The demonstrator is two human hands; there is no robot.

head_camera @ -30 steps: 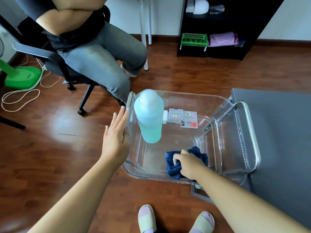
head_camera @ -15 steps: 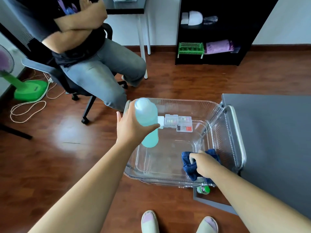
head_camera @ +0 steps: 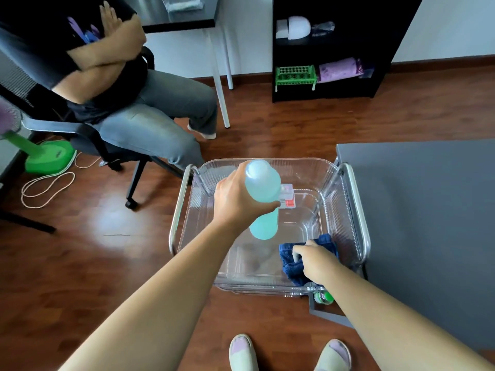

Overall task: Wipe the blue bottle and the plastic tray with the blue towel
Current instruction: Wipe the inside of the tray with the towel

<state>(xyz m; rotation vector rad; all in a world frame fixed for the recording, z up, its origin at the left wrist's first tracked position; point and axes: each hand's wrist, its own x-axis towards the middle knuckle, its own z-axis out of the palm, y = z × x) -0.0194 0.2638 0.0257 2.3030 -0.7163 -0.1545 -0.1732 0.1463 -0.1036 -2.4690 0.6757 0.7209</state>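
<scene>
On a wooden floor point(head_camera: 93, 263), beside a grey desk point(head_camera: 428, 210), stood the clear plastic tray point(head_camera: 345, 210). The left hand point(head_camera: 235, 202) was wrapped around the blue bottle point(head_camera: 263, 199), tilted inside the tray. The right hand point(head_camera: 316, 261) clutched the blue towel point(head_camera: 289, 261) in the tray's near right corner.

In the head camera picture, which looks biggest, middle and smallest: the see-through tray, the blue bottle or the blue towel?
1. Plastic tray, clearly biggest.
2. Blue bottle, though it is lifted nearer the camera, which may enlarge it.
3. Blue towel, bunched and partly hidden under the right hand.
</scene>
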